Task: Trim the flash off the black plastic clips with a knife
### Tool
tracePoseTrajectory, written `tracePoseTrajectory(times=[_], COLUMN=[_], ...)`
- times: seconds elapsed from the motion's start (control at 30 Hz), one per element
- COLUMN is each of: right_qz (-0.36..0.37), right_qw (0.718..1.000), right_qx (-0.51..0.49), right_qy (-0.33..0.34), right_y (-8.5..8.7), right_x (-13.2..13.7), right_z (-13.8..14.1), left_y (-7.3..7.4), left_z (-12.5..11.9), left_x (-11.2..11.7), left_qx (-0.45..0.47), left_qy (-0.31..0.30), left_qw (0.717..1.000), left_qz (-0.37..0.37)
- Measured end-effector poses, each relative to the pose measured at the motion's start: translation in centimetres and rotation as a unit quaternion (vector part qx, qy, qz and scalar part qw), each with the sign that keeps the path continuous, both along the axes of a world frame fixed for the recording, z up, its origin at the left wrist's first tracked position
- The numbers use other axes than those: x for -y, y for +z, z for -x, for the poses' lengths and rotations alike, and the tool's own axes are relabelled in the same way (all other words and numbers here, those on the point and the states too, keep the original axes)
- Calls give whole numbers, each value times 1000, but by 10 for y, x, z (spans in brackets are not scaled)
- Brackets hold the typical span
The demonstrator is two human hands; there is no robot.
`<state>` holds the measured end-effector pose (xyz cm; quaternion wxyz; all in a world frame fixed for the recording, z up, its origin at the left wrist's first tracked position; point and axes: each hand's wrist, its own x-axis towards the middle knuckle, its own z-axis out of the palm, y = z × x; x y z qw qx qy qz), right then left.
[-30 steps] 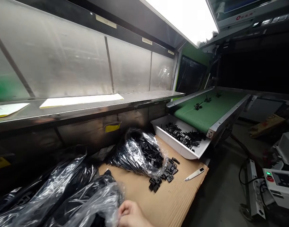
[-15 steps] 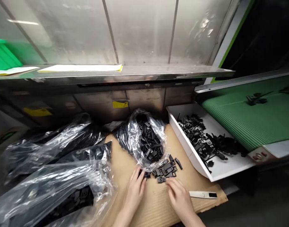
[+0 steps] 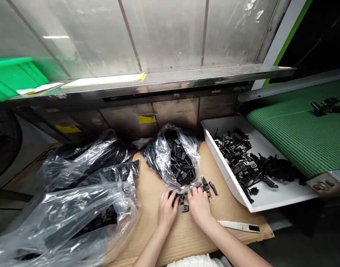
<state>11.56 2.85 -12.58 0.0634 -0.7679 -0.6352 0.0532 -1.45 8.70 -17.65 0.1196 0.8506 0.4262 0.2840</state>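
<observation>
Black moulded plastic parts (image 3: pixel 182 204) lie in a small heap between the left hand (image 3: pixel 167 210) and the right hand (image 3: pixel 199 206). Both hands curl down onto them, though whether either pinches a piece cannot be told. The heap sits on a cardboard sheet (image 3: pixel 175 237), just below a clear plastic bag (image 3: pixel 161 157) of similar parts, with a utility knife (image 3: pixel 239 226) near the right hand and a white tray (image 3: pixel 228 178) of parts beyond.

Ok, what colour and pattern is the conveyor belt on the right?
The conveyor belt is green with fine, close ribbing, shown best in the head view.
</observation>
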Motion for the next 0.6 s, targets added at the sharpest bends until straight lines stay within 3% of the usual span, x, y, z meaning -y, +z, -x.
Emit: tracePoseTrajectory(times=[0.2,0.3,0.43,0.6], right_qz=[11,6,8,9], right_qw=[999,1000,1000,999], right_qx=[6,4,6,-39], right_qy=[46,21,-16,33], right_y=[3,5,4,-5], right_x=[15,6,-11,-3], right_z=[19,11,4,19], left_y=[10,14,16,18], left_z=[39,55,60,69], left_x=[19,19,13,22], left_qx=[-4,-9,-18,-24], left_qy=[-40,-35,-43,-64], left_qw=[999,999,998,997], left_qz=[18,21,29,45])
